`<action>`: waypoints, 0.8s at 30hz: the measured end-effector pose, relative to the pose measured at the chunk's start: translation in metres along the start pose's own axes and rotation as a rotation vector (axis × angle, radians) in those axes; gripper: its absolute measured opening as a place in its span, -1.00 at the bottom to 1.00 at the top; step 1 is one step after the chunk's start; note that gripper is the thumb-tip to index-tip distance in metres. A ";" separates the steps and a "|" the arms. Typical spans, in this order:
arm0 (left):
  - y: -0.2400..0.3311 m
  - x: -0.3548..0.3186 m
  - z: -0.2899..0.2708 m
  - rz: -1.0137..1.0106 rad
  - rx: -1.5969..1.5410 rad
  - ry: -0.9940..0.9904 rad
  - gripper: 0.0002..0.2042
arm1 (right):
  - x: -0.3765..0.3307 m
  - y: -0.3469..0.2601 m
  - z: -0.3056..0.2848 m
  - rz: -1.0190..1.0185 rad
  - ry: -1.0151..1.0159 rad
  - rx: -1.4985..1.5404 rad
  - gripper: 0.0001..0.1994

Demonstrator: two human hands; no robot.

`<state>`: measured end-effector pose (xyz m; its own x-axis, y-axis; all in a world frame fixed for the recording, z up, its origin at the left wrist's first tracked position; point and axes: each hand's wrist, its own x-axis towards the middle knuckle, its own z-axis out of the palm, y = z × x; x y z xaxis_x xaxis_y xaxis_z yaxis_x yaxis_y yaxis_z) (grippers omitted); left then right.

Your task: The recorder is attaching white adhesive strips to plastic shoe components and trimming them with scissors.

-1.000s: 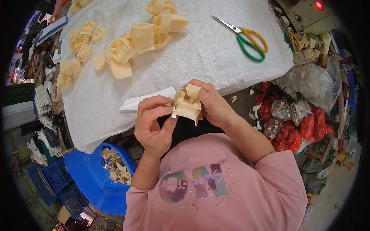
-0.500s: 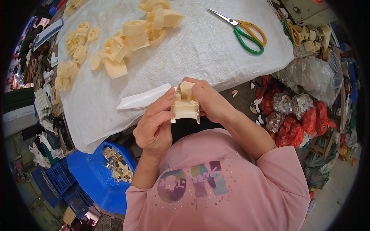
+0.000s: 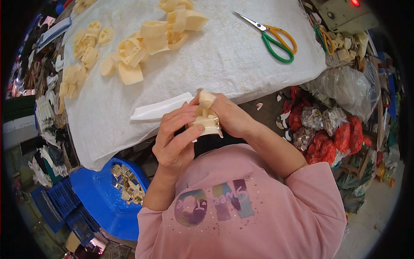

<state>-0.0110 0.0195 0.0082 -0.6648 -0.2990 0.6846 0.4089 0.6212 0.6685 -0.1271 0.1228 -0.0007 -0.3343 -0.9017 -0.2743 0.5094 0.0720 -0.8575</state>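
While both hands work close to the chest, just off the near edge of the table (image 3: 241, 64), the cream plastic hair claw clip (image 3: 206, 123) sits between them. The left hand (image 3: 174, 140) cups it from below and from the side, fingers curled and pressed along its body, thumb laid against the front. The right hand (image 3: 230, 116) comes over the top, its fingertips pinching the upper lever of the clip, which sticks up pale above the knuckles. I cannot tell whether the teeth are parted; they are hidden behind the fingers.

To my eye the careful part is keeping the lower half steady in the left palm while the right does the fine pressing, so the two shells stay lined up and nothing springs loose. A firm, even squeeze looks wiser than a twist.

A folded white sheet (image 3: 161, 110) lies on the white cloth just beyond the hands. Farther up, a loose heap of cream clip parts (image 3: 142, 41) is spread about, and green-and-yellow scissors (image 3: 274, 36) rest well apart to the right. Below the table's left side stands a blue bin (image 3: 101, 198) with small parts inside.
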 end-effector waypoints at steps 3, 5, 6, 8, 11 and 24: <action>-0.002 -0.001 -0.006 0.005 -0.002 0.082 -0.75 | -0.007 -0.011 -0.005 -0.180 0.011 -0.028 -0.63; -0.004 0.000 -0.008 0.000 -0.005 0.093 -0.75 | -0.017 -0.019 -0.019 -0.250 -0.091 -0.179 -0.65; -0.003 0.001 -0.011 0.000 -0.006 0.094 -0.74 | -0.018 -0.022 -0.022 -0.328 -0.190 -0.322 -0.62; -0.002 0.001 -0.014 0.006 0.006 0.088 -0.74 | -0.019 -0.019 -0.019 -0.295 -0.227 -0.136 -0.61; 0.002 0.000 -0.013 0.011 0.012 0.082 -0.74 | -0.019 -0.019 -0.022 -0.299 -0.247 -0.164 -0.66; 0.004 -0.001 -0.008 -0.067 -0.027 0.059 -0.74 | -0.017 -0.025 -0.022 -0.383 -0.231 -0.352 -0.80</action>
<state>-0.0039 0.0164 0.0126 -0.6532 -0.3819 0.6538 0.3821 0.5791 0.7201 -0.1513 0.1459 0.0163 -0.2413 -0.9583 0.1531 0.0775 -0.1763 -0.9813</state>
